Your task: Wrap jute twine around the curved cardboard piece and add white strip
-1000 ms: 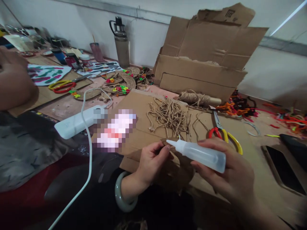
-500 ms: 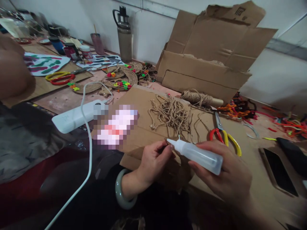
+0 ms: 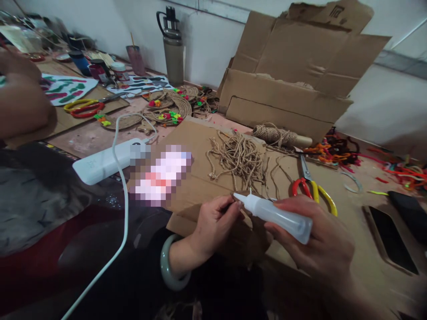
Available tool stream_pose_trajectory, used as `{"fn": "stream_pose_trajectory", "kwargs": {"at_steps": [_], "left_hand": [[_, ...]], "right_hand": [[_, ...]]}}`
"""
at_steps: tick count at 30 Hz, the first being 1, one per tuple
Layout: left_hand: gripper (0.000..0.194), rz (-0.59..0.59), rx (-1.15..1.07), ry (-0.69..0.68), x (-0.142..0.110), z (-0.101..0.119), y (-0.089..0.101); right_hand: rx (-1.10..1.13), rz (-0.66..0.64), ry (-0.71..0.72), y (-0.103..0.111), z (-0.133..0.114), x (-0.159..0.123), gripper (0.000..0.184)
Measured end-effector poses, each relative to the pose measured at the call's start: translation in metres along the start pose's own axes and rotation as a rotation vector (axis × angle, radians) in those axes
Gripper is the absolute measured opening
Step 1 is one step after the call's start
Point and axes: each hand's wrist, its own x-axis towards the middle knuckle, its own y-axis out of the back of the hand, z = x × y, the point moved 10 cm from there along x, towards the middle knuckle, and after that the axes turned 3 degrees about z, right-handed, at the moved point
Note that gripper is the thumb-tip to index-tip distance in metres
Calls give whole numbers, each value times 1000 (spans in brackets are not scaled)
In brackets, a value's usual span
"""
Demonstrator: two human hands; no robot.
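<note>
My right hand (image 3: 320,240) is wrapped round a clear squeeze bottle (image 3: 280,218) with a white nozzle, which points left and tilts slightly upward. The nozzle tip is at the fingertips of my left hand (image 3: 215,222). Thumb and forefinger of that hand are pinched together; a small dark thing shows between them, too small to name. Below the hands lies a dim piece of cardboard (image 3: 240,242), partly hidden by them. Just beyond the bottle is a tangled heap of cut jute cords (image 3: 242,158) on a cardboard sheet (image 3: 196,135).
Red-and-yellow scissors (image 3: 308,178) and a phone (image 3: 390,238) lie on the right. A twine roll (image 3: 275,135) rests before the folded carton (image 3: 290,66). On the left are a white power bank (image 3: 100,164), its cable (image 3: 125,209) and another person's arm (image 3: 25,98).
The bottle and my right hand have shifted very slightly right. My left hand stays almost in place. The other person's arm at the left has moved a little.
</note>
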Motion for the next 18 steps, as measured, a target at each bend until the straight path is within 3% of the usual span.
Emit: {"fn": "stream_pose_trajectory", "kwargs": {"at_steps": [18], "left_hand": [[26,-7,37,-5,-1,3,0]], "right_hand": [[36,97,-7,8,4,-7,21]]}}
